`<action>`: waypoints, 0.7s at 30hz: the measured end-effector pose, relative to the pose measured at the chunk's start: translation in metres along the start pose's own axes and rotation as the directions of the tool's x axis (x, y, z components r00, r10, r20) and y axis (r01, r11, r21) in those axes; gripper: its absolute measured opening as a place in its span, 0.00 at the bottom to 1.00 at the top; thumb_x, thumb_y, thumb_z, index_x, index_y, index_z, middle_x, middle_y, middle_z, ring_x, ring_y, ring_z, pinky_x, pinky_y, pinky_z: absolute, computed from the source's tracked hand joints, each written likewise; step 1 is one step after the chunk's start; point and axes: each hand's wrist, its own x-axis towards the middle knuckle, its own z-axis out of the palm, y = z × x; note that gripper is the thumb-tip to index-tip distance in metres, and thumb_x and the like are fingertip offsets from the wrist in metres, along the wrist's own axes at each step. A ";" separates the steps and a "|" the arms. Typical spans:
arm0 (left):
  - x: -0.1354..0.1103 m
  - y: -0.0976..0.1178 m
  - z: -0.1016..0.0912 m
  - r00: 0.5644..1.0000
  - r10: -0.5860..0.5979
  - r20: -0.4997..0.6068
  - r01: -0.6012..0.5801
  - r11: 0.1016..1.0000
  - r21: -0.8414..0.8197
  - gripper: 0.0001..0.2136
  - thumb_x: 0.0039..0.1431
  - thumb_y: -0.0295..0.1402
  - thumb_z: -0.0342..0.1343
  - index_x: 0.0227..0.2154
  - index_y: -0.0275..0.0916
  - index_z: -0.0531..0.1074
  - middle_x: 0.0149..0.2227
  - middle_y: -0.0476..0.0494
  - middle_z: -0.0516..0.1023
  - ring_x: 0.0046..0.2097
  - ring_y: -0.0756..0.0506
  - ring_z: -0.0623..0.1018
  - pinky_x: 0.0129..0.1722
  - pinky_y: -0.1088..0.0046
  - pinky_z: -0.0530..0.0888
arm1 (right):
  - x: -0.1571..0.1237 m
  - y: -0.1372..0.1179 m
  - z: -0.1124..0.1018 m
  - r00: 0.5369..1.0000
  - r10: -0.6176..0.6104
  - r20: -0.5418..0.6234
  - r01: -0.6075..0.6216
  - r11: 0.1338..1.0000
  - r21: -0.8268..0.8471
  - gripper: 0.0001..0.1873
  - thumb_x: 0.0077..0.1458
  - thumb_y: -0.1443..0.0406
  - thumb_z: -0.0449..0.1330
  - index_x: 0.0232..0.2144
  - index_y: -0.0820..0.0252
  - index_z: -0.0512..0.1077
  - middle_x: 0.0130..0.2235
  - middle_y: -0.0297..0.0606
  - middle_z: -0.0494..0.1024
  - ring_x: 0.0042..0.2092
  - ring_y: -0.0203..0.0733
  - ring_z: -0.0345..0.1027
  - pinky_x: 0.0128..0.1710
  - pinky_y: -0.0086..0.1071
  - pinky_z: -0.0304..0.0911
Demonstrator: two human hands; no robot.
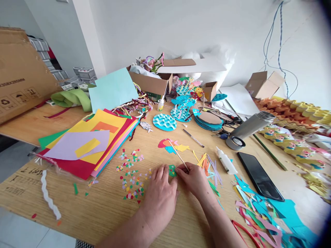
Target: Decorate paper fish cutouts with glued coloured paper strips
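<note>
My right hand [192, 177] is closed on a thin wooden stick [177, 151], which slants up and to the left. Its fingertips are also at the edge of a small green paper cutout [172, 171] with tiny coloured pieces on it. My left hand [162, 187] lies flat on the table, fingers stretched forward, its thumb and index side against the cutout. Just beyond are paper fish cutouts: a red one [163, 143], a blue one [170, 149] and a yellow one [182, 148]. Small confetti shapes [131, 172] are scattered left of my left hand.
Coloured paper sheets [85, 141] are stacked at the left. On the right are a glue bottle [226, 161], a black phone [260, 175], a steel flask [252, 125], paper scraps [261, 210] and red-handled scissors [245, 230]. Blue wavy discs [164, 122] and a pen [193, 137] lie farther back.
</note>
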 end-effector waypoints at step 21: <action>0.001 -0.001 0.001 1.000 -0.009 0.018 0.010 0.999 -0.035 0.11 0.60 0.31 0.51 0.44 0.35 0.72 0.56 0.29 0.67 0.59 0.34 0.64 0.57 0.52 0.61 | 0.000 -0.003 0.008 0.997 0.044 -0.062 -0.051 0.992 -0.118 0.06 0.49 0.63 0.59 0.23 0.57 0.71 0.23 0.34 0.76 0.26 0.38 0.68 0.25 0.28 0.55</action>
